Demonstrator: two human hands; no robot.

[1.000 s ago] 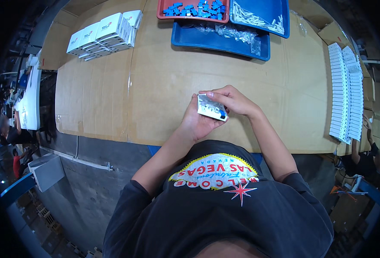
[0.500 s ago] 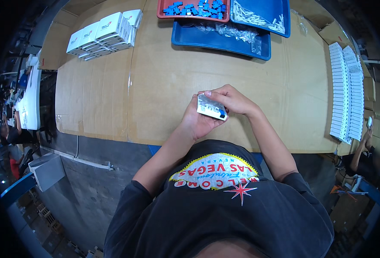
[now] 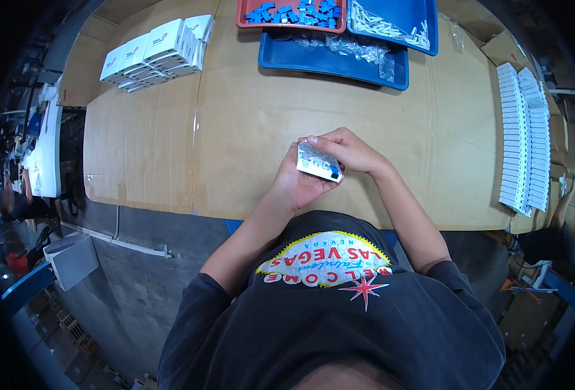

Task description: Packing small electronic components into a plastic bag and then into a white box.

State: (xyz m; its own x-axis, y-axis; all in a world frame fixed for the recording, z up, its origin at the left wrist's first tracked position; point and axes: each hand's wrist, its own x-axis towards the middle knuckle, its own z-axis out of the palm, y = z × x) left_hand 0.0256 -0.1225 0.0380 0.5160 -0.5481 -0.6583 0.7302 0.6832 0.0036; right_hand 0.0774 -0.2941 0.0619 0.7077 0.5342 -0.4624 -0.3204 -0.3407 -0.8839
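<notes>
A small white box (image 3: pixel 318 170) lies across the palm of my left hand (image 3: pixel 292 183), close to my body over the front part of the table. On its upper side shows shiny clear plastic, with a small blue piece (image 3: pixel 335 173) near the right corner. My left fingers curl around it from beneath. From the right, my right hand (image 3: pixel 352 151) closes over the box's far edge, its thumb lying on the top. The other right fingers are partly hidden behind the box.
Cardboard covers the table (image 3: pixel 248 149). Far ahead stand a red tray (image 3: pixel 287 26) of blue pieces, a blue tray (image 3: pixel 424 47) of white sticks, and another blue tray (image 3: pixel 333 73) of clear bags. White boxes are stacked at far left (image 3: pixel 164 42) and right (image 3: pixel 515 143). People work at both sides.
My hands and the box stay almost still. At the right edge, the other person's raised hand with a white item has shifted, and the arm now blurs beside the stacked boxes.
</notes>
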